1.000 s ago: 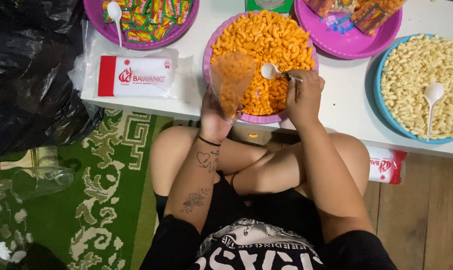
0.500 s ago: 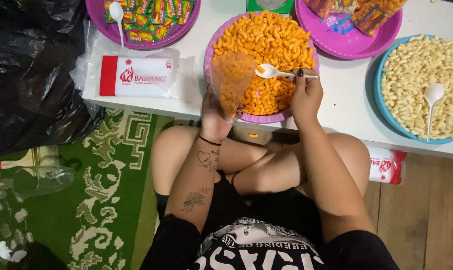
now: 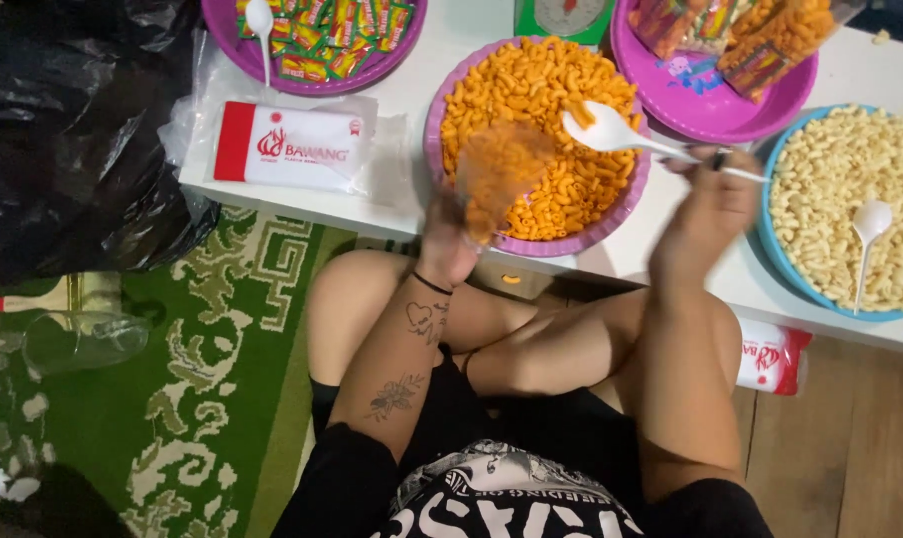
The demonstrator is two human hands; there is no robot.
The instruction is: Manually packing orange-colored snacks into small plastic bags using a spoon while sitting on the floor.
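Step in hand: filling. The left hand point(image 3: 449, 237) grips the clear bag point(image 3: 498, 177) of orange snacks at the purple bowl's point(image 3: 437, 110) near rim. The right hand point(image 3: 705, 204) pinches the white spoon point(image 3: 611, 132), nearly empty. Next move likely calls for another scoop. Versus half a second ago, the right hand sits farther right, spoon raised.

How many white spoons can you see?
3: one spoon in the right hand above the orange snacks, one in the sweets plate, one in the blue plate. More may be hidden.
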